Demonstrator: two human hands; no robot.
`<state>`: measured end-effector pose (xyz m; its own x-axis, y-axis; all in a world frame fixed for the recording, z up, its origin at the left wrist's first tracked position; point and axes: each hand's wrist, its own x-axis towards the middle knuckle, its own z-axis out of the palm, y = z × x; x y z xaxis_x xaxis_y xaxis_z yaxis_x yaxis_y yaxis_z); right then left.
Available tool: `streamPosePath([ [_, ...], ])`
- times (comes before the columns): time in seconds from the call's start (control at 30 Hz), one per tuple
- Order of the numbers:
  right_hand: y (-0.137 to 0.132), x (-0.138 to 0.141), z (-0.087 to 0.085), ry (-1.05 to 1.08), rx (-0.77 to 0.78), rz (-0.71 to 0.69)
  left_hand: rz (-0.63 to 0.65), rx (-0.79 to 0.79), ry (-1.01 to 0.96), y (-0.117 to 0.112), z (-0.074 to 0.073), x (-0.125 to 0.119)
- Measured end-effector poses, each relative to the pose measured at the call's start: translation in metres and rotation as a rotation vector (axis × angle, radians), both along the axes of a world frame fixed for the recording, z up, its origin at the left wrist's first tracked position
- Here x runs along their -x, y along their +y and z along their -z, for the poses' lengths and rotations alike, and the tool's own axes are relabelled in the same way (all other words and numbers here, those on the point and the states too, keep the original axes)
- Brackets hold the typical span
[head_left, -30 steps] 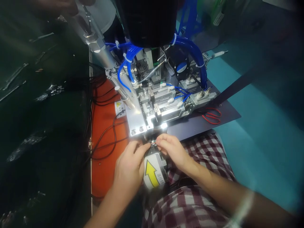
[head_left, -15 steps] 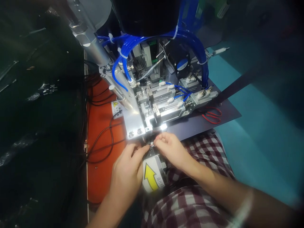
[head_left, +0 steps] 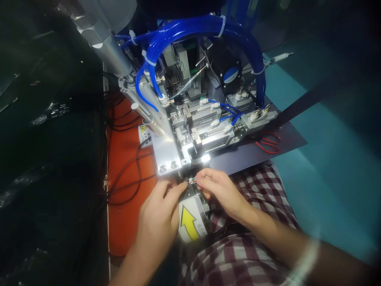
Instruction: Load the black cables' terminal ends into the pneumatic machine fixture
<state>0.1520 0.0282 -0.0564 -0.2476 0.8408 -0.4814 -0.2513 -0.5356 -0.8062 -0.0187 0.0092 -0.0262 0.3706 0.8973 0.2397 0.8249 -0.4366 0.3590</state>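
My left hand (head_left: 159, 216) and my right hand (head_left: 217, 188) meet at the front of a small metal machine (head_left: 190, 131). Both pinch a tiny part with thin coloured wires (head_left: 192, 180), held just under the machine's lit front opening (head_left: 204, 158). The fingers of both hands are closed on it. Below the hands sits a white label with a yellow arrow (head_left: 190, 222). What the part is exactly is too small to tell.
Thick blue air hoses (head_left: 208, 29) arch over the machine. Black cables (head_left: 131, 174) run across an orange mat (head_left: 125, 206) at the left. Red-handled scissors (head_left: 269, 143) lie on a dark sheet (head_left: 253, 153) over a teal tabletop (head_left: 321, 167). My lap wears a checked cloth (head_left: 238, 254).
The view has tilted slightly, shifting the machine up in the picture. Both hands stay pinched together at the machine's front; the right hand has edged a little to the right.
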Motion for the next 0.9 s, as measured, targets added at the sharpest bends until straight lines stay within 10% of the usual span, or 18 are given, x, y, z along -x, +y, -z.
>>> streamPosePath([
  [0.9,0.002,-0.005,0.002,-0.345,-0.314,0.009,-0.005,0.005,0.023,0.001,0.001,0.000],
])
